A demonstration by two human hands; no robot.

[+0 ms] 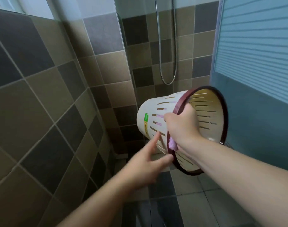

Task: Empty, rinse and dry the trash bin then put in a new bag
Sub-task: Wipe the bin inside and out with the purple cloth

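A cream plastic trash bin with slotted sides and a dark maroon rim (156, 122) is held up in the air, tipped on its side, its open mouth facing three o'clock. The right hand (182, 123) grips the rim, fingers curled over the edge, with a small pink fluffy cloth (221, 143) bunched under the palm. The left hand (144, 163), blurred, reaches from seven o'clock, fingers spread, forefinger touching the slotted wall. Behind, at twelve o'clock, a metal shower hose (167, 63) loops down grey-and-tan tiled walls (41, 95).

bin (149, 115): matt slotted plastic | cloth (172, 145): fluffy | hose (160, 46): glossy metal
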